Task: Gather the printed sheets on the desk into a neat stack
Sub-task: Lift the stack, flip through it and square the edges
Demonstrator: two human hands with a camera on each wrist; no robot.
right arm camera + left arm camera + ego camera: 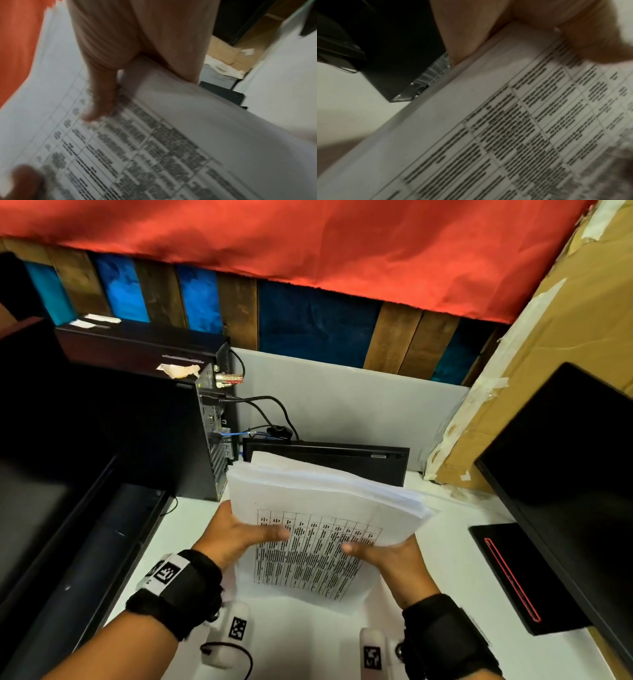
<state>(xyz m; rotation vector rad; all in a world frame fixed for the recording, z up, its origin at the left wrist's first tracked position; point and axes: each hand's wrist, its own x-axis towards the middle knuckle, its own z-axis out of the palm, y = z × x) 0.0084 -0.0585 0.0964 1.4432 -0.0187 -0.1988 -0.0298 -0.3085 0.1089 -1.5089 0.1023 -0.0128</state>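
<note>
A thick bundle of printed sheets with a table of text on the front page stands tilted above the white desk. My left hand grips its left edge, thumb across the front page. My right hand grips the right edge the same way. The upper edges of the sheets fan out unevenly. In the left wrist view the sheets fill the frame under my thumb. The right wrist view shows the sheets with my thumb pressed on the print. Fingers behind the bundle are hidden.
A black computer tower with cables stands at left. A black device lies behind the sheets. A dark monitor and its base sit at right, a cardboard box beyond. A grey partition backs the desk.
</note>
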